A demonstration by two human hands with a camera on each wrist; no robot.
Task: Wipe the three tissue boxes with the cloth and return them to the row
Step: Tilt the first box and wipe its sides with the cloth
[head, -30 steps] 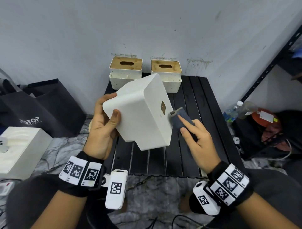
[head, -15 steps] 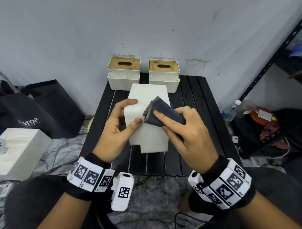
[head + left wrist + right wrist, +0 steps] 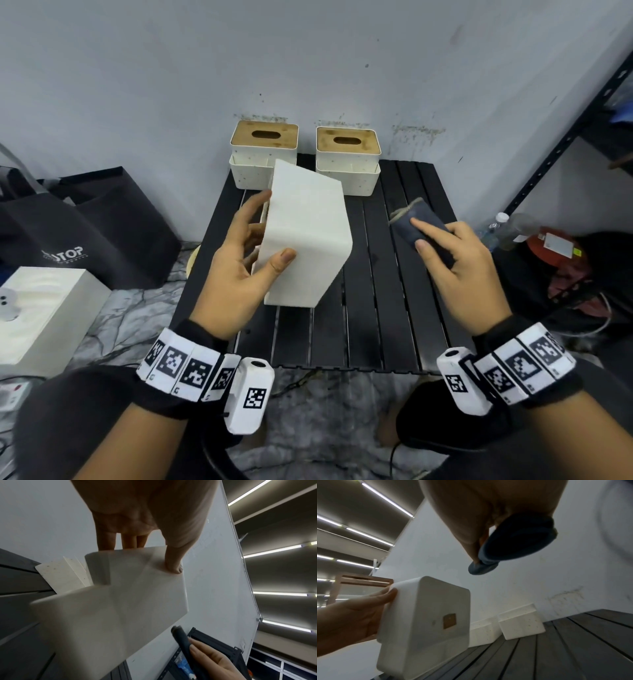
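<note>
My left hand (image 3: 253, 246) grips a white tissue box (image 3: 308, 236) tipped on its side above the black slatted table (image 3: 387, 308), thumb on the near face, fingers on the far side. The same box (image 3: 426, 622) shows a small brown label in the right wrist view, and its underside (image 3: 120, 601) fills the left wrist view. My right hand (image 3: 442, 246) holds a folded dark blue cloth (image 3: 414, 222) to the right of the box, apart from it. Two more white tissue boxes with wooden lids (image 3: 263, 150) (image 3: 347, 157) stand side by side at the table's back edge.
A grey wall rises right behind the table. A black bag (image 3: 85, 226) and a white box (image 3: 44, 308) sit on the floor at the left. A dark metal shelf (image 3: 565, 137), a plastic bottle (image 3: 496, 229) and clutter lie at the right.
The cloth was pressed on the held box half a second ago; my right hand has since drawn it away to the right. My left hand has turned the box to a new angle.
</note>
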